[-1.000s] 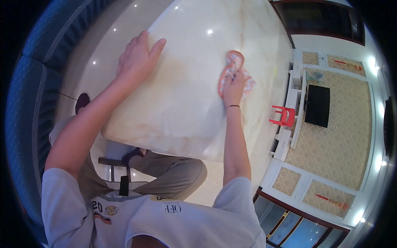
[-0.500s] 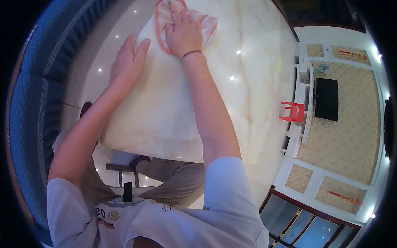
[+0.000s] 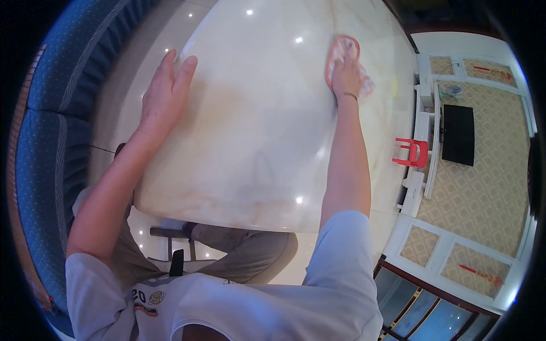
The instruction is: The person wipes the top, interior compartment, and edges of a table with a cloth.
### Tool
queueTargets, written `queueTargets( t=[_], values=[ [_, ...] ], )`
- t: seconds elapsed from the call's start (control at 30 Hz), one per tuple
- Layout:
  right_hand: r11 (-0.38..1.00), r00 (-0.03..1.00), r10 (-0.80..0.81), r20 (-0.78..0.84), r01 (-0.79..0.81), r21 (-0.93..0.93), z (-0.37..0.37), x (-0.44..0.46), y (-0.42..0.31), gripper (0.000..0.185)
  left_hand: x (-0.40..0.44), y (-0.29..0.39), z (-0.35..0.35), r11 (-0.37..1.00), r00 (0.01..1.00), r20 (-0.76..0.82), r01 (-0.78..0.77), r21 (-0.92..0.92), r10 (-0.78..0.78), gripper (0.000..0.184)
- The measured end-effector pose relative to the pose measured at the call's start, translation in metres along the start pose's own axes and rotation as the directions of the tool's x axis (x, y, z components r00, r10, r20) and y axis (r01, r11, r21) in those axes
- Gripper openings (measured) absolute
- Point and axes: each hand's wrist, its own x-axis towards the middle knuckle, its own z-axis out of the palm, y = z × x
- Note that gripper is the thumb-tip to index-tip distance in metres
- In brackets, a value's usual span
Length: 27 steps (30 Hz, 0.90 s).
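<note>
My right hand presses a pink-and-white patterned cloth with an orange edge onto the pale marble table, toward its far right side. The fingers lie over the cloth and are slightly blurred by motion. At the table's left edge, my left hand is open and holds nothing, its thumb apart from the fingers. Whether it touches the tabletop, I cannot tell.
A blue cushioned sofa runs along the left. Past the table's right side are a red plastic chair, a white cabinet and a black television. A small yellow-green patch shows near the right edge.
My right hand has swept the cloth from the upper middle of the table to the right and somewhat nearer. My left hand has barely moved and stays open.
</note>
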Motion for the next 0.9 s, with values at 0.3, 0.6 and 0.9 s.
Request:
queueTargets(
  t=[0.3,0.6,0.9],
  values=[
    [0.935,0.971,0.233,0.061,-0.206,-0.287,-0.04,-0.14,0.058,0.05,-0.002,0.001,0.002,1.0,1.0,0.015,0.027,-0.008,-0.027,0.079],
    [0.965,0.991,-0.1,0.088,0.118,-0.236,-0.056,-0.225,-0.06,0.053,0.005,-0.01,0.013,1.0,1.0,-0.003,0.017,-0.009,-0.017,0.08],
    [0.904,0.909,-0.413,0.053,0.402,0.147,-0.032,-0.176,-0.216,0.054,0.012,-0.016,0.016,0.974,0.994,-0.03,0.098,-0.204,-0.106,0.078]
  ],
)
